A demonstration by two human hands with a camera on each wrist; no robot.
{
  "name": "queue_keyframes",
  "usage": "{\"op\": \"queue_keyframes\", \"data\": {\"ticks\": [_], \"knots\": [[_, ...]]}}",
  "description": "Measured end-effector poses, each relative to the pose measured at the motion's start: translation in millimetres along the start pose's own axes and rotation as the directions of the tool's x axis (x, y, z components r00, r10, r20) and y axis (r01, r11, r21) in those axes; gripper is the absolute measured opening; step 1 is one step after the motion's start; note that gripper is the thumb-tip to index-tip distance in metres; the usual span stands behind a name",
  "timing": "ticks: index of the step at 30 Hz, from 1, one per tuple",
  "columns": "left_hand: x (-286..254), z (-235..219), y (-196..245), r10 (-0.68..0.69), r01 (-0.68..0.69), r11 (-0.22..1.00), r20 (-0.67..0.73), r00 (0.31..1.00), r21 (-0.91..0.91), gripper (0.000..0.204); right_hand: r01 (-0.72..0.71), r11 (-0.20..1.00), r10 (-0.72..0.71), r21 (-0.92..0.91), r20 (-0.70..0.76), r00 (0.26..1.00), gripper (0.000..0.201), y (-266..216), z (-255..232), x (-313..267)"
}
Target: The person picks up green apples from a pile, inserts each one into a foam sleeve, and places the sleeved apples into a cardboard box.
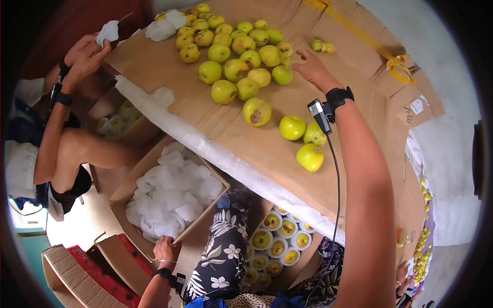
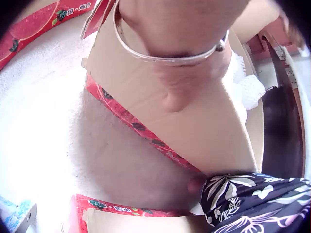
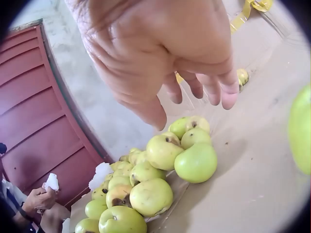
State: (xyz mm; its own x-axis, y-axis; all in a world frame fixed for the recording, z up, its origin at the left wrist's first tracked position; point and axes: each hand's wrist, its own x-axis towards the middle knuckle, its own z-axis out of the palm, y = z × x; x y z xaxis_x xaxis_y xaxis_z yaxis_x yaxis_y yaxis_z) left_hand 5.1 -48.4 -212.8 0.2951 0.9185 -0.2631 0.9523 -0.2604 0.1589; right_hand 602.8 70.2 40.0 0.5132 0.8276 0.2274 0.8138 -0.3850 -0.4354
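Observation:
My right hand point(image 1: 314, 72) hovers with spread fingers beside the pile of green-yellow apples point(image 1: 246, 72) on the cardboard-covered table point(image 1: 205, 115); nothing is in it. In the right wrist view the fingertips point(image 3: 228, 99) hang above the apples point(image 3: 196, 162), several with brown blemishes. Down at the left, my left hand point(image 1: 165, 250) grips the near edge of an open cardboard box point(image 1: 206, 211) heaped with white foam nets point(image 1: 174, 192). Its thumb point(image 2: 172, 102) lies against the outer wall in the left wrist view; the other fingers are hidden.
Three apples point(image 1: 309, 157) sit apart near my right forearm. A carton of apples in foam nets point(image 1: 277, 248) stands below the table edge. Red-printed cartons point(image 1: 84, 272) lie at lower left. Another person's hands point(image 1: 87, 59) hold a white foam net point(image 1: 108, 32). Yellow strapping point(image 1: 400, 69) lies at right.

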Motion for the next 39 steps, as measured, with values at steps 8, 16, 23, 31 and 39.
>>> {"op": "queue_keyframes", "data": {"ticks": [8, 16, 23, 31, 39], "knots": [[-1, -10, 3, 0.004, -0.004, 1.0, 0.024, 1.0, -0.008, 0.028, 0.139, 0.963, -0.172, 0.233, 0.132, 0.976, 0.04, -55, 31, -1], [-2, -10, 4, 0.028, -0.029, 0.999, -0.013, 1.0, -0.034, 0.027, 0.071, 0.997, -0.071, 0.017, 0.028, 0.997, 0.03, -53, 26, 2], [-1, -8, 3, 0.059, -0.061, 0.998, -0.056, 0.997, -0.033, 0.027, 0.002, 0.999, -0.002, -0.035, -0.015, 1.0, 0.044, -23, 25, 13], [-1, -7, 4, 0.064, -0.067, 0.997, -0.084, 0.994, -0.036, 0.026, 0.28, 0.959, -0.28, 0.044, 0.009, 0.96, 0.062, -17, 68, 39], [-1, -5, 2, 0.063, -0.065, 0.998, -0.097, 0.993, -0.018, 0.026, 0.079, 0.933, -0.124, 0.351, 0.11, 0.986, 0.064, -17, 46, 35]]}}
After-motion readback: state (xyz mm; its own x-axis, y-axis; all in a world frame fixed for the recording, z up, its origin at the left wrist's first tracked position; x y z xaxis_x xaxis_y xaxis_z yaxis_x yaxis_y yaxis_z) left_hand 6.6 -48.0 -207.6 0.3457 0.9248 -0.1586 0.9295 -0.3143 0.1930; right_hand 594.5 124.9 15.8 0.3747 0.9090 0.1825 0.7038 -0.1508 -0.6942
